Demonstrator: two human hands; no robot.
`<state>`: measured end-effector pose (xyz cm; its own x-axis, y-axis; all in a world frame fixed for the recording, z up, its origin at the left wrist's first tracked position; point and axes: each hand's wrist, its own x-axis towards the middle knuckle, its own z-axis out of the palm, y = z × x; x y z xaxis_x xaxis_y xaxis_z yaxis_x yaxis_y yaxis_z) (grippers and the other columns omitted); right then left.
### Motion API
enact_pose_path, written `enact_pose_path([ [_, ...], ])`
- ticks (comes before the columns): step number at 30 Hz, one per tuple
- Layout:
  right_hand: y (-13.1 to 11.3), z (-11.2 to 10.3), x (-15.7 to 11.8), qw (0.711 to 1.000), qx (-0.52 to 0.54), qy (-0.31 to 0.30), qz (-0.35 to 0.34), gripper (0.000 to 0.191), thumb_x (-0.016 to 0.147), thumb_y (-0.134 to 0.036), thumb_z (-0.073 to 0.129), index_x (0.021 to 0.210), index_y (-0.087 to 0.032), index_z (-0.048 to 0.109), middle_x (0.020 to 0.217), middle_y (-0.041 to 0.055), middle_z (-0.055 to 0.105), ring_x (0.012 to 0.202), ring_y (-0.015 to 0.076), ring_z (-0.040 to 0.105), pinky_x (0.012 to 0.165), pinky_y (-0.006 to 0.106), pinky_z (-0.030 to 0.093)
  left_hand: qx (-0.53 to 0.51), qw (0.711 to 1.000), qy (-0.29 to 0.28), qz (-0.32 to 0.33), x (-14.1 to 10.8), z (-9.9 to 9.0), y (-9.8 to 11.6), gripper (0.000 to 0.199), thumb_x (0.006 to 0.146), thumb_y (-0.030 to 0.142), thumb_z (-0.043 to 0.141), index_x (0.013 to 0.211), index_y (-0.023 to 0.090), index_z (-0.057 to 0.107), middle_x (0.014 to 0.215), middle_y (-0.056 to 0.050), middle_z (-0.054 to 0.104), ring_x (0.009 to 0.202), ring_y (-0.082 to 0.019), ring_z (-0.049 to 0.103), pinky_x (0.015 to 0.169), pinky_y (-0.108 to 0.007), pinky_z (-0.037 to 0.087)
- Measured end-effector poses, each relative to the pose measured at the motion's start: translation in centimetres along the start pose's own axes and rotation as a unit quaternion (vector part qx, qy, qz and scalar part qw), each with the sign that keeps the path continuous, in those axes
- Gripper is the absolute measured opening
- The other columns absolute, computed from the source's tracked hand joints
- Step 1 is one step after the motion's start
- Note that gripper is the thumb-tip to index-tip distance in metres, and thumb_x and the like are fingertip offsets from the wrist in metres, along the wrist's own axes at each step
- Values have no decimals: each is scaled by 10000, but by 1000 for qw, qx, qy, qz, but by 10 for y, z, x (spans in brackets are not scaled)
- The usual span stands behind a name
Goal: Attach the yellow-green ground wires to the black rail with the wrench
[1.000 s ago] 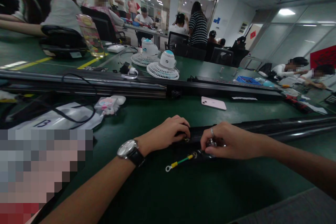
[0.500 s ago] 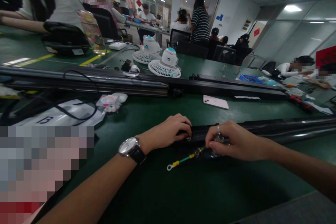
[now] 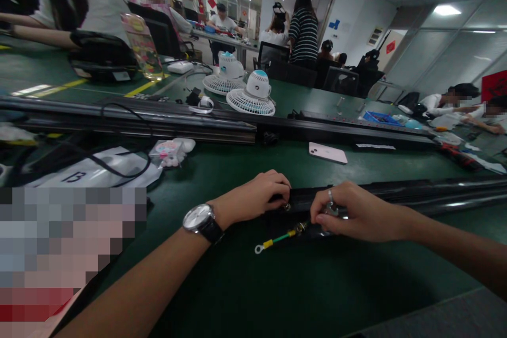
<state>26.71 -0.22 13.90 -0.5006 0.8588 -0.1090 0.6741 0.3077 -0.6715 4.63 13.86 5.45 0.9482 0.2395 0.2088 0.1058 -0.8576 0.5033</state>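
The green wire (image 3: 282,237) juts out beside our right hand (image 3: 350,214), which is closed on a metal piece (image 3: 331,209) at the black rail (image 3: 435,190); whether our curled left hand (image 3: 263,195) grips anything, we cannot tell. A pink phone (image 3: 328,153) lies beyond.

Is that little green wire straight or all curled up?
Straight. The green wire runs without a visible bend from the yellow sleeve beside the silvery ring toward the right hand.
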Motion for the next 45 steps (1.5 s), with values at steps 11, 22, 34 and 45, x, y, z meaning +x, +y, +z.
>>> enact_pose_path([
  [11, -1, 0, 2, 999, -45, -13, -1, 118, 982, -207, 613, 1023, -170, 717, 800, 3, 699, 644, 126, 591, 596, 218, 420, -4, 1000, 5, 3, -3, 0, 0, 62, 953, 184, 646, 1001, 207, 678, 1219, -42, 589, 1147, -210, 518, 1004, -355, 407],
  [22, -4, -3, 4, 998, -58, -26, -5, 170, 953, -131, 585, 1067, -170, 705, 790, -15, 672, 632, 119, 582, 587, 212, 414, -4, 1000, 4, 3, -3, -1, 0, 105, 949, 180, 651, 1036, 225, 690, 1217, -33, 594, 1149, -210, 525, 1010, -356, 406],
  [34, -7, -16, 0, 995, -85, -53, -26, 179, 989, -175, 610, 1123, -201, 726, 965, 17, 736, 768, 146, 667, 694, 225, 468, -8, 1000, 9, 5, -3, 0, -1, 103, 951, 204, 661, 1037, 237, 707, 1223, -37, 597, 1158, -213, 531, 1015, -355, 407],
  [45, -10, -28, 1, 988, -110, -112, -2, 234, 1004, -118, 587, 1187, -187, 715, 757, -35, 718, 588, 101, 663, 560, 182, 459, -4, 1000, 4, 4, -4, 0, -2, 121, 968, 224, 644, 1073, 243, 701, 1237, -40, 589, 1169, -216, 520, 1027, -360, 401],
])
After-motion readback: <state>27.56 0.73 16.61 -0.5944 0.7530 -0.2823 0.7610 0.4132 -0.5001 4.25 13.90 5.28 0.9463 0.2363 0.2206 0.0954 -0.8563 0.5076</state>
